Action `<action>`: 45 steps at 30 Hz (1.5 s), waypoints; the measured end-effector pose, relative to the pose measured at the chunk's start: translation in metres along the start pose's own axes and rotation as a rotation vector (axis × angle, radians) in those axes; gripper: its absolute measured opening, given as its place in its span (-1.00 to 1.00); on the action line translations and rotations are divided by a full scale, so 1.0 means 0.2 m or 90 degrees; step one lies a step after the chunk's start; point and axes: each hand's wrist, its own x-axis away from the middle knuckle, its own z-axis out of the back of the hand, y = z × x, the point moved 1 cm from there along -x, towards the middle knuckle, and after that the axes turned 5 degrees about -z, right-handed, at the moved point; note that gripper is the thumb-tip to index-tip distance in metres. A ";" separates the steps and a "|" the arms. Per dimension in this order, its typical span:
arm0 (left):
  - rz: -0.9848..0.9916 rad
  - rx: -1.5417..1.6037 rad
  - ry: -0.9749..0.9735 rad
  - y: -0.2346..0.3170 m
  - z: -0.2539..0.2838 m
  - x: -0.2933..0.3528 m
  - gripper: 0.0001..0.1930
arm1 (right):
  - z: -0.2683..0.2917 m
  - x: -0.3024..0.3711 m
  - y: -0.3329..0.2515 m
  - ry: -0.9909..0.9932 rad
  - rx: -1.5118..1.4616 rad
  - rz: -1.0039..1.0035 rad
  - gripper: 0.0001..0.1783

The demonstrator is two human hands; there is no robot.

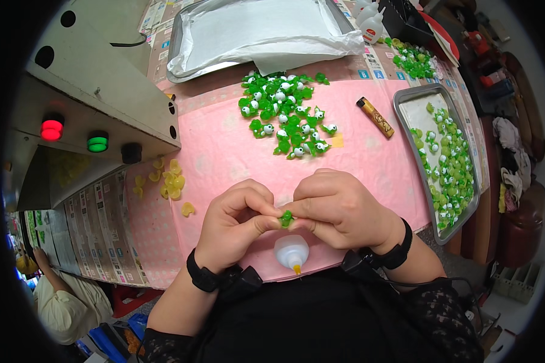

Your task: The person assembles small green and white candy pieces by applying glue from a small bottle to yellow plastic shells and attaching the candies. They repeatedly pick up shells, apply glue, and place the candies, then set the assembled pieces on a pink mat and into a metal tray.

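Note:
Between the fingertips of both hands is a small green plastic figure, held above the near part of the pink-covered table. My left hand is closed, with thumb and forefinger pinching its left side. My right hand is closed too, its thumb and fingertips on the figure's right side. Much of the figure is hidden by the fingers. Just below the hands is a white squeeze bottle with a yellow tip pointing toward me. Beyond them lies a loose heap of green figures with white eyeballs.
A metal tray of green pieces stands at the right. A paper-lined tray is at the back. A brown-gold tube and yellow pieces lie on the table. A machine housing with lamps rises at the left. A person is at the far left.

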 end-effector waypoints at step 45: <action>0.009 -0.785 0.093 0.33 0.26 0.16 -0.83 | 0.59 0.36 0.01 0.236 0.463 -0.449 -0.76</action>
